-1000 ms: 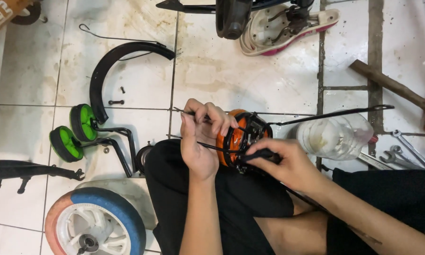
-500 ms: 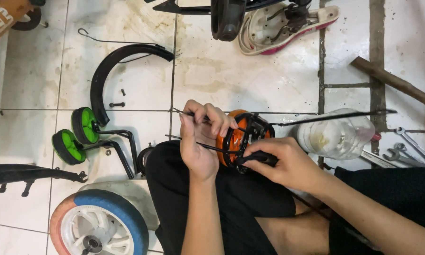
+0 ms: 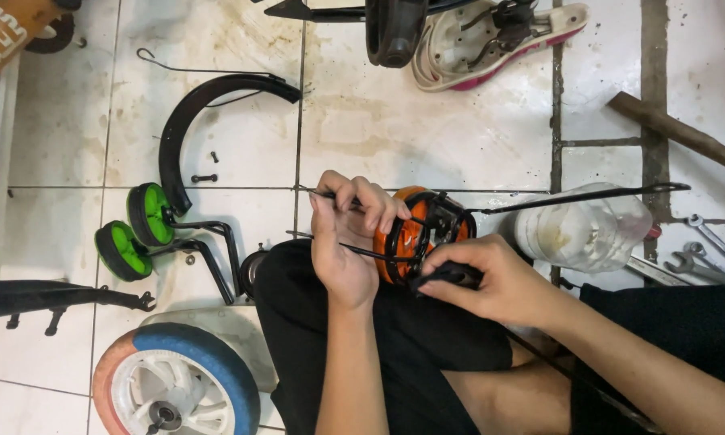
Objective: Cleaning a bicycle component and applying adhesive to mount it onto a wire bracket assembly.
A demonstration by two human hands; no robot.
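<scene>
An orange part (image 3: 401, 234) wrapped in black wire struts rests on my lap, over black shorts. My left hand (image 3: 348, 234) grips its left side, fingers curled over the top and over a thin black rod. My right hand (image 3: 491, 282) pinches a small black tool or handle (image 3: 447, 276) against the part's lower right edge. A long thin black stay (image 3: 588, 196) runs from the part out to the right.
On the white tile floor: a black mudguard (image 3: 209, 105), green training wheels (image 3: 141, 229) on a bracket, a blue-tyred wheel (image 3: 177, 387), a clear plastic bottle (image 3: 588, 229), spanners (image 3: 700, 250), a bicycle saddle (image 3: 491, 40), a wooden handle (image 3: 676, 133) and loose bolts (image 3: 204, 177).
Both hands keep their grip on the orange part; the view has shifted only slightly.
</scene>
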